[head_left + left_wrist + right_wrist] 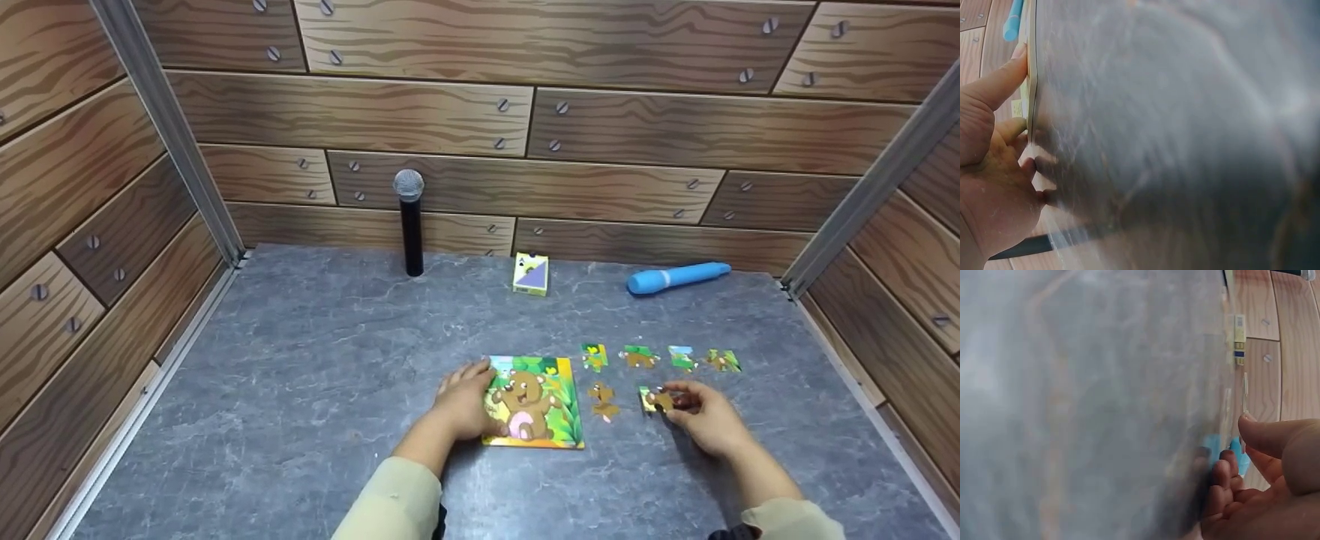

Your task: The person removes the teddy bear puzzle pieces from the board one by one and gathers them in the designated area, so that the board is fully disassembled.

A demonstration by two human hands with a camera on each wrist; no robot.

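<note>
**Left hand on the bear board, right hand pinching a piece**

My left hand (pixel 463 403) grips the puzzle board (pixel 526 405) by its left side, with my fingertips at the upper left corner. The left wrist view shows my thumb against the board's edge, and another finger touches it near its end. The board lies flat on the grey table (pixel 300 390), in front of me and between my two hands. On it is a brown bear with a pink belly, among green leaves, with orange along the bottom.

My right hand (pixel 705 420) grasps a small puzzle piece (pixel 654 400) between thumb and fingers. The piece is to the right of the board, well apart from it; in the right wrist view it shows edge-on and seems raised off the table.

Between the board and my right hand lies a brown piece (pixel 603 403). Beyond, four loose pieces (pixel 640 356) sit in a row, apart from one another, the leftmost just beside the board's upper right corner.

Farther back, near the wood-patterned wall (pixel 420 112), a black microphone (pixel 412 236) stands upright on the left, a yellow and purple card box (pixel 531 274) is in the middle, and a blue stick-shaped object (pixel 681 277) lies on the right. Pale sleeves (pixel 394 499) cover both my forearms.
</note>
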